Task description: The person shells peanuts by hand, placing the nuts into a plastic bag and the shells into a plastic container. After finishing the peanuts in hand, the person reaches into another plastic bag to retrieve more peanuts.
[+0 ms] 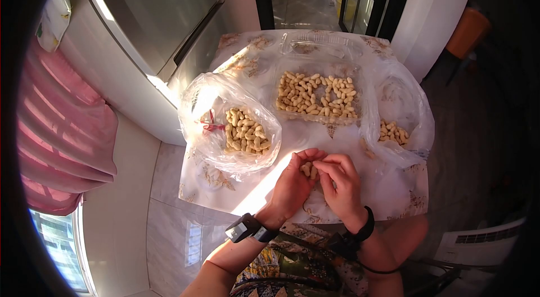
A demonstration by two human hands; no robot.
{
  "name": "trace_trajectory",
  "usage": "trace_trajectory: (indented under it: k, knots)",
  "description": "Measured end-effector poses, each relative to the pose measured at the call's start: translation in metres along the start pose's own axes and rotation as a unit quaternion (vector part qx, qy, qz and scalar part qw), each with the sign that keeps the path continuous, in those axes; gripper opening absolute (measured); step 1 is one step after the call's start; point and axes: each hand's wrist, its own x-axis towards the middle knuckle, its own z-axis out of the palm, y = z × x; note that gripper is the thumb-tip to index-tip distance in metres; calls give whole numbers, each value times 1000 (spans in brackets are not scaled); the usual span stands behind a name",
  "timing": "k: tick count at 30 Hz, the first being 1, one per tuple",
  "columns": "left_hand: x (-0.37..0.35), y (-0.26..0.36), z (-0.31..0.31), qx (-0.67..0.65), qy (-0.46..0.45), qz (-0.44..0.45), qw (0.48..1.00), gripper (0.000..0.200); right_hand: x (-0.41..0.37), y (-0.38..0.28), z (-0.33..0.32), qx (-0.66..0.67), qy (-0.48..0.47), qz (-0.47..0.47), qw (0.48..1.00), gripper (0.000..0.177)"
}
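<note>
My patterned clothing (pixel 287 266) lies nearest the camera, below both forearms as they stretch out over the surface (pixel 298 135). My left hand (pixel 288 191) is cupped, its thumb and fingers curled round a few held peanuts (pixel 313 171) just past the surface's near edge. My right hand (pixel 344 189) comes in from the other side, thumb and first fingers bent down right beside them. So the nuts sit between my two hands, cradled by the left and just to the left of my right fingertips; whether those are pinching one, I cannot tell. The nut I see best has its long axis pointing roughly away from me, across the line from one hand to the other; the rest are partly covered.

Straight ahead of my fingers is a clear plastic box (pixel 315 118) with a loose layer of peanuts (pixel 295 94), its clear lid (pixel 322 48) lying back on the far side. The left bag (pixel 199 91) holds heaped peanuts (pixel 243 133), nearer my left hand; the right bag (pixel 417 107), with a smaller pile (pixel 394 133), lies nearer my right.
</note>
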Motion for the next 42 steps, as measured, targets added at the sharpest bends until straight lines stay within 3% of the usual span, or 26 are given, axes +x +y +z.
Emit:
trace_trajectory:
  k: [9,16,22,24,27,42]
  knots:
    - [-3,6,2,5,-34,-35,999,59,5,-6,2,-40,-55,-5,998,25]
    - [-2,4,0,5,-33,-33,999,60,5,-3,3,-24,-41,-29,998,17]
    - [-1,2,-5,-6,-11,-38,999,43,5,-8,1,25,18,-44,999,18]
    - [-3,3,-7,1,-52,-36,998,28,9,-14,-2,0,58,-44,997,18]
    - [-8,8,7,48,-38,-54,997,21,1,-6,-1,21,35,-7,999,20]
    - [-12,1,12,62,18,0,998,12,2,-6,-4,5,48,-5,999,15]
